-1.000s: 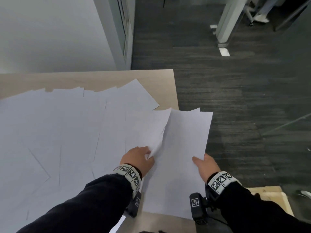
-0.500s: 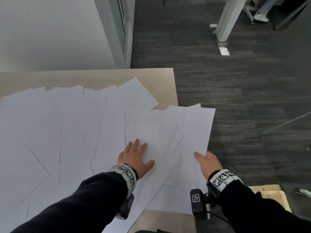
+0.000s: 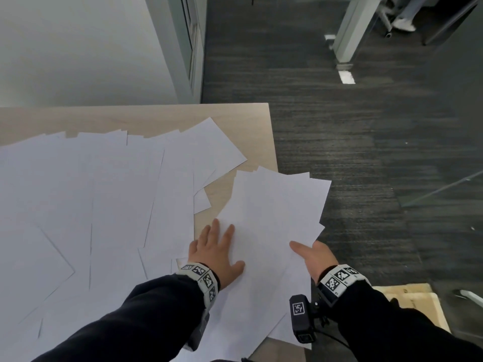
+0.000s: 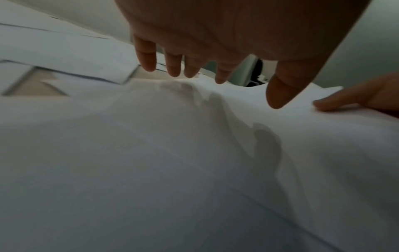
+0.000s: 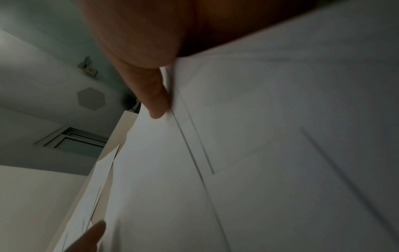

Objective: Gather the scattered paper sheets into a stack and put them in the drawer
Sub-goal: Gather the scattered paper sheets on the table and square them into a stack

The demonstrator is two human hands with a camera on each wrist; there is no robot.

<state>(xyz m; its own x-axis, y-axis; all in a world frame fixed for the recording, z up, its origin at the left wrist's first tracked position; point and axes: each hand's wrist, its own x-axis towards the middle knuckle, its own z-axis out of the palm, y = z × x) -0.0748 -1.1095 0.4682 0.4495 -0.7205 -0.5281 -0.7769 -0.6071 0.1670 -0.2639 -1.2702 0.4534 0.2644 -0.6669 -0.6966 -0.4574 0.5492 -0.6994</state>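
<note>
Many white paper sheets (image 3: 104,205) lie overlapping on a pale wooden table (image 3: 156,118). A loose, fanned stack of sheets (image 3: 271,218) hangs over the table's right edge. My right hand (image 3: 311,254) pinches the stack's right side, thumb (image 5: 155,95) on top and fingers hidden beneath. My left hand (image 3: 219,249) lies flat with spread, straight fingers (image 4: 172,68) on the stack's left edge. The stack fills both wrist views (image 4: 194,170) (image 5: 270,153).
Dark carpet (image 3: 366,152) lies beyond the table's right edge. A pale wooden box or drawer corner (image 3: 410,301) shows under my right forearm. A grey wall and door frame (image 3: 193,48) stand behind the table. Someone's shoe and chair wheels (image 3: 402,22) are far back.
My left hand let go of a lifted sheet corner, flattened out, and slid right with the stack. A patch of bare table now shows between the stack and the scattered sheets.
</note>
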